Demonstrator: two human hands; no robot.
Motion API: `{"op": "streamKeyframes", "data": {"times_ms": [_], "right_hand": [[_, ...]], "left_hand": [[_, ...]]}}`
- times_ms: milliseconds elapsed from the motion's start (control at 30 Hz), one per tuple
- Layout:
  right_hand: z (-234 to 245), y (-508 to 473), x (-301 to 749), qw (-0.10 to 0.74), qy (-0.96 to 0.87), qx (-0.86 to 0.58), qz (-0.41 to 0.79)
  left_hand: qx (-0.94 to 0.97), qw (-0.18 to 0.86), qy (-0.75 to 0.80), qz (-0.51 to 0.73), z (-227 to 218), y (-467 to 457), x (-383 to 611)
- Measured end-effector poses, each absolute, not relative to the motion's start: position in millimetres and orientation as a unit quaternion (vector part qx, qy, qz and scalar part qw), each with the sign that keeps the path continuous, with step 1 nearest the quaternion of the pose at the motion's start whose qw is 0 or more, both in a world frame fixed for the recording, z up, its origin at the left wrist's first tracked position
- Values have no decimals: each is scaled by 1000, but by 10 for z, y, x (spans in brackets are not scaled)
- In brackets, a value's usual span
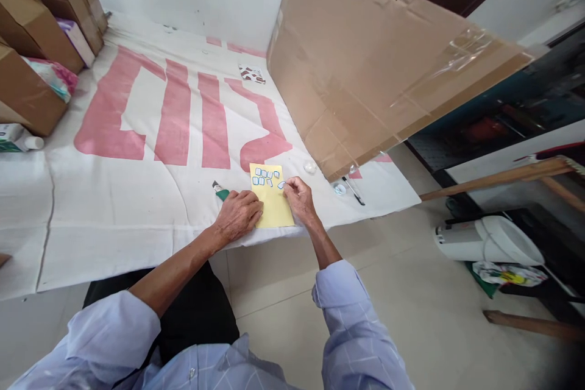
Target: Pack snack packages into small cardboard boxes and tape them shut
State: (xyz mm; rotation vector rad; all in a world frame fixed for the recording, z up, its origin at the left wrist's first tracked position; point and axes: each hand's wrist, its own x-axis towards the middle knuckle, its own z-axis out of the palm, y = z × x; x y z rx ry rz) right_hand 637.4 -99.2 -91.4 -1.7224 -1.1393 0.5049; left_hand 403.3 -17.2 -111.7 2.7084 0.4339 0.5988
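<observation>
A yellow sheet of paper (276, 210) lies near the table's front edge. On its upper part are several small white cutouts with blue outlines (261, 181), set in two rows. My left hand (240, 214) grips the sheet's left edge with bent fingers, holding it against the cloth. Just beyond those knuckles, partly covered, is a green tool with a dark tip (222, 192); its kind I cannot make out. My right hand (299, 198) is closed in a pinch at the sheet's right edge, on a small blue-edged paper cutout (281, 185).
A white cloth with red shapes (123, 195) covers the table. Right of the sheet are a clear lump (309, 167), a small round container (339, 189) and a pen (354, 192). A large cardboard panel (365, 67) stands behind them. Cardboard boxes (41, 18) stand far left.
</observation>
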Motion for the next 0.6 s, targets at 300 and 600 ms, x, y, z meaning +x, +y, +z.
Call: {"op": "streamKeyframes", "data": {"times_ms": [300,600], "right_hand": [[-850,-821,6660,384,-503,-730,259],[-717,-699,6738,272,-564,-737,256]], "left_hand": [[953,160,152,207,-1129,-175,4036],[951,173,152,208,-1129,-171,4031]]}}
